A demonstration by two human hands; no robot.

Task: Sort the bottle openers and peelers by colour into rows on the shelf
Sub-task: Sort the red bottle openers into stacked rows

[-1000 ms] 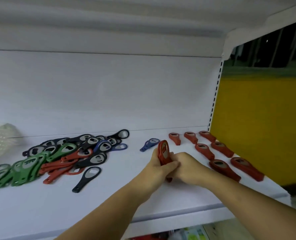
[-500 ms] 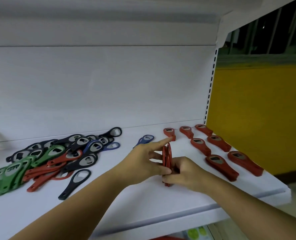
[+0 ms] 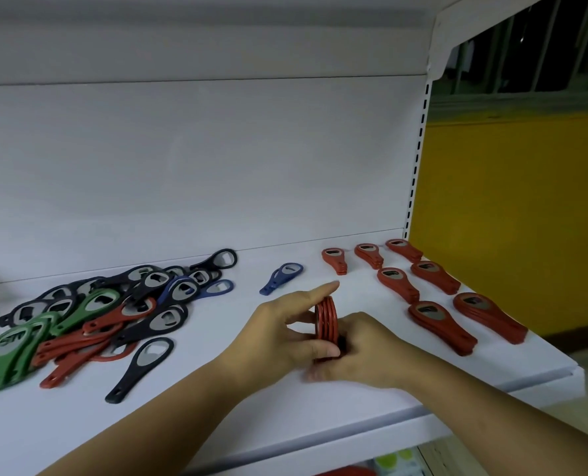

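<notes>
Over the white shelf (image 3: 217, 417) both hands meet on a stack of red openers (image 3: 326, 319) stood on edge; the right hand (image 3: 368, 355) grips its lower end; the left hand (image 3: 282, 334) pinches its side, index finger stretched past the top; seven red stacks (image 3: 442, 328) lie in rows at the right; a lone blue opener (image 3: 280, 278) lies beyond the hands; a mixed pile (image 3: 90, 314) of green, red, black and blue sits at the left.

A person's left hand (image 3: 285, 333) and right hand (image 3: 366, 353), both bare, with bare forearms uncovered to the frame's lower edge.
</notes>
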